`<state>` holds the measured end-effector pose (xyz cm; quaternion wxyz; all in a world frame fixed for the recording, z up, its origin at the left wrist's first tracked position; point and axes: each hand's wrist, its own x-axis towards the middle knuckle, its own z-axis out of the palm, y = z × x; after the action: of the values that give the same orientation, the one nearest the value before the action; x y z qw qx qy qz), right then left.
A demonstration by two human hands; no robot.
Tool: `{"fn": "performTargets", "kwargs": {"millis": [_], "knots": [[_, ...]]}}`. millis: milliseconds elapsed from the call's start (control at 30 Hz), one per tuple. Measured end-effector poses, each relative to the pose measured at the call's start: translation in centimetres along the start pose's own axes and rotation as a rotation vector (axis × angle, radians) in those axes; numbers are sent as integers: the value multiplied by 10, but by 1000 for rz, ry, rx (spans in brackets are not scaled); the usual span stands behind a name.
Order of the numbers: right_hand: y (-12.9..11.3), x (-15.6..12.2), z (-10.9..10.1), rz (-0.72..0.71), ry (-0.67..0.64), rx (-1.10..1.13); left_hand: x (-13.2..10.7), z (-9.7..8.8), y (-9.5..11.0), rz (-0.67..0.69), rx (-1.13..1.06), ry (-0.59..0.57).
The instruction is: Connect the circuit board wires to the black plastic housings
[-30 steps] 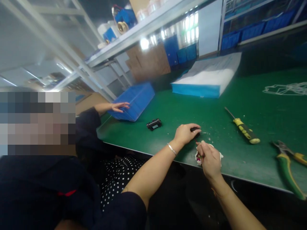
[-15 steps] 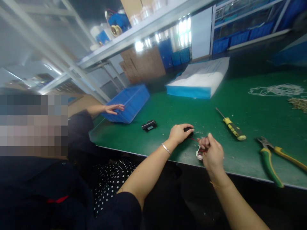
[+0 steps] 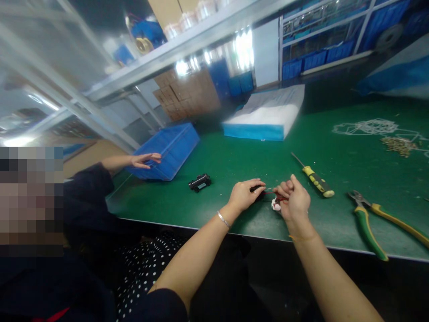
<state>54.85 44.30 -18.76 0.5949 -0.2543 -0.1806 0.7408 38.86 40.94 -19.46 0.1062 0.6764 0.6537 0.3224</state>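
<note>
My left hand (image 3: 246,194) is closed around a small black part (image 3: 257,189) just above the green tabletop. From that part a thin red wire (image 3: 269,192) runs across to my right hand (image 3: 295,199), whose fingers are curled around a bundle of dark red wires (image 3: 282,198). A white connector or plug-like piece (image 3: 275,204) hangs at the end of the bundle, below my fingers. To the left on the table lies a black cylindrical part (image 3: 199,182) with a pale label. Its exact kind does not show.
Right of my hands lie a yellow-black screwdriver (image 3: 317,181) and green-yellow pliers (image 3: 363,219). Behind are a blue-white package (image 3: 258,129), a pile of small brass pieces (image 3: 398,146) and white cord (image 3: 368,126). At left, a co-worker's hand (image 3: 146,160) is by a blue crate (image 3: 170,152).
The view has shifted, so most things appear further left. My hands still hold the black part and the wires. The co-worker's hand stays by the blue crate.
</note>
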Motion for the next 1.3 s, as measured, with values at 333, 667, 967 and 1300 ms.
{"fn": "performTargets", "kwargs": {"millis": [333, 667, 967, 1300], "knots": [[-112, -62, -15, -344, -46, -204, 8, -23, -31, -171, 81, 116], [-104, -77, -35, -183, -55, -221, -25, -78, -58, -172, 317, 117], [-103, -76, 3, -177, -110, -281, -47, -111, -70, -138, 524, 298], [-140, -96, 16, -371, -209, -406, -17, -92, 28, 275, 351, 221]]}}
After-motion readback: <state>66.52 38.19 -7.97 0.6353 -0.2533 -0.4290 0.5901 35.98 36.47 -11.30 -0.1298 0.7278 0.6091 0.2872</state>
